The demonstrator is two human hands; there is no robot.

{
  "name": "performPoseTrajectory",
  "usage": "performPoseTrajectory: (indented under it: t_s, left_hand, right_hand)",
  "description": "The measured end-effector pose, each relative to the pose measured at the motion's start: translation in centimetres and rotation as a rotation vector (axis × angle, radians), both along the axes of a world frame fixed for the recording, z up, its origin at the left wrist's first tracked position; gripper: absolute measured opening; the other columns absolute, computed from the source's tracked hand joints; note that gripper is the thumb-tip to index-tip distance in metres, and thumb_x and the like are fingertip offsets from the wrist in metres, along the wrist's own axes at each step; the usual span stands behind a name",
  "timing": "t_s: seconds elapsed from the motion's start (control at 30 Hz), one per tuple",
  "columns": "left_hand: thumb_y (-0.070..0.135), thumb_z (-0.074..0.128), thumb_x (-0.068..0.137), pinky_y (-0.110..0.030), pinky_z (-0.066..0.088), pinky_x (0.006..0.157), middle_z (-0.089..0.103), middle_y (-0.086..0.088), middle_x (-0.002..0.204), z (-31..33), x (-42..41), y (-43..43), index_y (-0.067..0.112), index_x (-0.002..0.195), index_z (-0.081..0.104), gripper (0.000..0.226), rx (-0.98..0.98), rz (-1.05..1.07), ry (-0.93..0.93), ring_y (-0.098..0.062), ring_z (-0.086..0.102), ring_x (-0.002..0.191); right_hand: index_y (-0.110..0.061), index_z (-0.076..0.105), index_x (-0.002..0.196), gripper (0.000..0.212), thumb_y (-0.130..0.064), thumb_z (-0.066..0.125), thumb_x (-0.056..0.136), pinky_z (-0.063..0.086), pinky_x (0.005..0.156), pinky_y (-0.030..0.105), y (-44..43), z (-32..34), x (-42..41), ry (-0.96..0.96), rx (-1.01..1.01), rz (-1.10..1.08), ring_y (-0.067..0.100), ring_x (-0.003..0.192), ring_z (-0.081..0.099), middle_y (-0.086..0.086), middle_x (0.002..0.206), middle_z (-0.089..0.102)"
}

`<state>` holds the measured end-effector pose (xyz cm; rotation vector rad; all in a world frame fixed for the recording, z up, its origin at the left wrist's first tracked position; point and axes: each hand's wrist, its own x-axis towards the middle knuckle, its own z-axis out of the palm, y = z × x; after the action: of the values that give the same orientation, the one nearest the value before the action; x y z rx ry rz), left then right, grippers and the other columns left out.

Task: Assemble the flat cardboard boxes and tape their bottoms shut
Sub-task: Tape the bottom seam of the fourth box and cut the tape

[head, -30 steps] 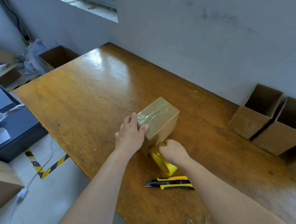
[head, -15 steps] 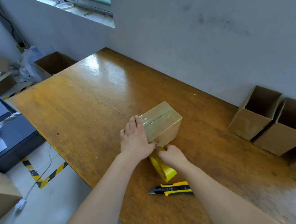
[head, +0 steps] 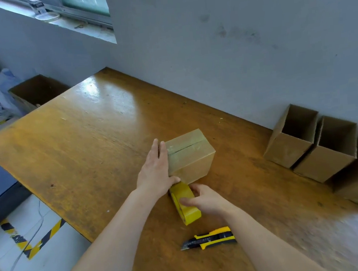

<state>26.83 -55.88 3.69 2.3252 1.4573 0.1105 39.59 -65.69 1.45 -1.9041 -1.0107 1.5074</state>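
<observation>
Taped box on the worktop, both my hands at it.

My left hand (head: 155,174) lies flat against the left side of the small brown cardboard box (head: 190,156), fingers straight, its grip holding nothing. The box sits on the orange-brown wooden worktop (head: 76,149), with clear tape over its top seam. Just in front of it, my right hand (head: 204,199) curls its grip round the yellow roll of tape (head: 185,202), which stands on edge at the box's near corner. A yellow-and-black utility knife (head: 208,240) lies nearer me. Three open cardboard boxes (head: 286,149) stand by the grey wall (head: 232,64).
</observation>
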Motion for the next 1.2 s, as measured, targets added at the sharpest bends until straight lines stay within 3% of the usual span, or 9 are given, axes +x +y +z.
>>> performPoseTrajectory:
  t_s: [0.1, 0.2, 0.3, 0.43, 0.63, 0.77, 0.9, 1.03, 1.2]
  left_hand:
    - [0.051, 0.075, 0.077, -0.046, 0.028, 0.115, -0.015, -0.006, 0.163, -0.7, 0.1, -1.0, 0.023, 0.155, -0.006, 0.116, 0.025, 0.091, -0.086, -0.032, 0.014, 0.149]
    - [0.055, 0.079, 0.070, -0.052, 0.028, 0.115, -0.001, -0.005, 0.160, -1.8, 0.2, -2.2, 0.036, 0.153, -0.012, 0.124, -0.164, 0.273, -0.289, -0.033, 0.014, 0.147]
    - [0.047, 0.079, 0.075, -0.048, 0.038, 0.107, 0.016, -0.006, 0.148, -2.0, 0.2, -3.7, 0.042, 0.151, -0.012, 0.119, -0.270, 0.429, -0.532, -0.033, 0.029, 0.137]
    - [0.022, 0.072, 0.087, -0.042, 0.043, 0.098, 0.009, -0.005, 0.158, -1.5, 0.9, -5.6, 0.039, 0.153, -0.011, 0.108, -0.382, 0.653, -0.730, -0.033, 0.039, 0.134]
    - [0.023, 0.062, 0.095, -0.035, 0.044, 0.083, 0.053, -0.007, 0.128, -2.3, 1.0, -6.6, 0.012, 0.141, 0.041, 0.051, -0.791, 0.798, -0.807, -0.022, 0.051, 0.106]
    - [0.016, 0.059, 0.097, -0.040, 0.054, 0.078, 0.061, -0.010, 0.111, -2.8, 1.1, -6.1, 0.008, 0.129, 0.049, 0.035, -0.873, 0.868, -0.886, -0.027, 0.061, 0.099]
    - [0.009, 0.056, 0.098, -0.035, 0.052, 0.062, 0.061, -0.011, 0.117, -3.0, 1.2, -5.6, 0.016, 0.126, 0.049, 0.030, -0.839, 0.907, -0.971, -0.028, 0.064, 0.094]
    - [0.009, 0.056, 0.097, -0.035, 0.051, 0.062, 0.060, -0.012, 0.119, -2.9, 1.2, -5.0, 0.017, 0.122, 0.051, 0.026, -0.812, 0.925, -0.979, -0.030, 0.062, 0.101]
    - [0.007, 0.054, 0.096, -0.037, 0.050, 0.070, 0.060, -0.013, 0.115, -2.9, 1.2, -4.7, 0.020, 0.109, 0.055, 0.018, -0.774, 0.937, -0.979, -0.033, 0.061, 0.102]
  right_hand:
    - [-0.022, 0.059, 0.123, 0.038, -0.027, 0.068, 0.087, 0.050, 0.093, 0.034, 0.2, -0.1, -0.3, -0.024, -0.002, -0.005, 0.015, 0.106, 0.062, -0.002, 0.118, 0.065]
    - [-0.018, 0.051, 0.137, 0.055, -0.028, 0.067, 0.086, 0.044, 0.093, 0.031, 0.2, -0.1, -0.4, -0.060, -0.016, 0.011, 0.018, 0.118, 0.055, 0.000, 0.130, 0.059]
    - [-0.017, 0.055, 0.128, 0.040, -0.024, 0.065, 0.090, 0.045, 0.090, 0.031, 0.0, 0.0, -0.4, -0.039, -0.007, -0.004, 0.018, 0.113, 0.055, -0.001, 0.123, 0.060]
    - [-0.021, 0.058, 0.122, 0.032, -0.024, 0.065, 0.091, 0.046, 0.089, 0.033, 0.0, 0.3, -0.6, -0.039, 0.032, -0.037, 0.017, 0.109, 0.057, -0.002, 0.118, 0.062]
    - [-0.022, 0.061, 0.114, 0.024, -0.014, 0.061, 0.091, 0.049, 0.097, 0.038, -0.1, 0.4, -0.7, -0.005, 0.065, -0.040, 0.019, 0.106, 0.061, 0.001, 0.111, 0.066]
    - [-0.017, 0.058, 0.124, 0.034, -0.020, 0.063, 0.091, 0.050, 0.091, 0.035, -0.4, 0.2, -0.6, -0.059, 0.059, 0.001, 0.018, 0.106, 0.059, 0.001, 0.115, 0.063]
    - [-0.020, 0.058, 0.113, 0.032, -0.030, 0.066, 0.083, 0.045, 0.077, 0.027, -1.2, -0.3, 0.8, -0.395, 0.197, -0.026, 0.016, 0.100, 0.055, -0.001, 0.111, 0.058]
    - [-0.024, 0.060, 0.095, 0.035, -0.048, 0.074, 0.073, 0.047, 0.070, 0.031, -2.9, -1.3, 2.4, -0.532, -0.010, 0.427, 0.017, 0.090, 0.057, -0.004, 0.099, 0.062]
    - [-0.020, 0.061, 0.117, 0.049, -0.039, 0.079, 0.076, 0.046, 0.076, 0.035, -4.7, -3.2, 1.8, -0.824, -0.116, 0.914, 0.027, 0.105, 0.058, 0.004, 0.111, 0.063]
